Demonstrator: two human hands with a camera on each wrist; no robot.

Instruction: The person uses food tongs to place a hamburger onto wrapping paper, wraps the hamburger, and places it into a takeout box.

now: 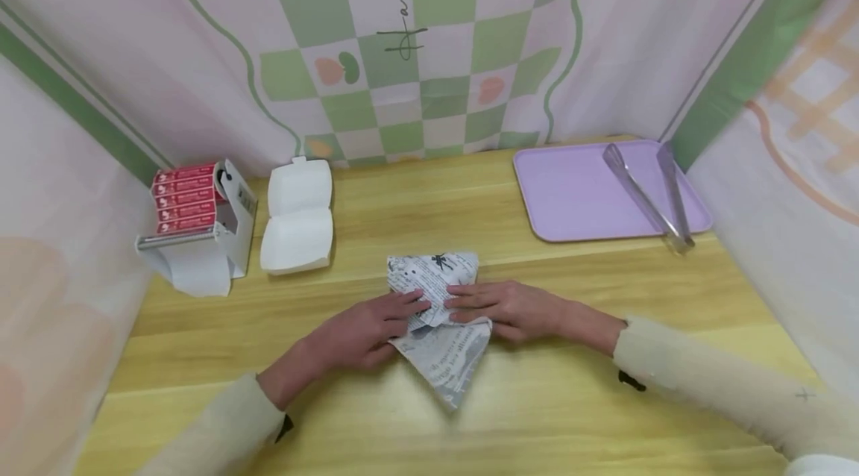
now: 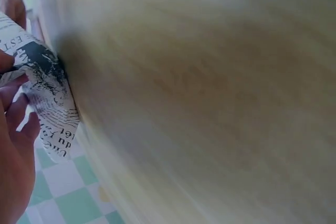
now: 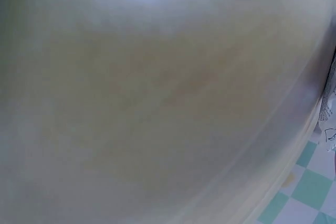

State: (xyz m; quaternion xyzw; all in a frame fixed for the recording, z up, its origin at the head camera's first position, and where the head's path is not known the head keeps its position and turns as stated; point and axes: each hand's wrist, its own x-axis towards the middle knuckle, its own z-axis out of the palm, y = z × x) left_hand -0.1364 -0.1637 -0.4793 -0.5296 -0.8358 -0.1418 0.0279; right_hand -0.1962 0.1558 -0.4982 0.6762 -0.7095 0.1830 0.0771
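"Where's the folded, black-printed white paper (image 1: 435,272)?"

"On the yellow wooden table (image 1: 416,215)."

"The grip?"

"Bare left hand (image 1: 367,328) and bare right hand (image 1: 515,308) rest on it, fingers extended, not clasping."

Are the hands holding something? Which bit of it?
No grip is clear: the right hand rests straight fingers on the right side of the printed paper; the left hand touches its left side, maybe pinching, I can't tell.

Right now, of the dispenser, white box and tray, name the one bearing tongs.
The purple tray, rightmost: tongs lie across it; the white box and dispenser have none.
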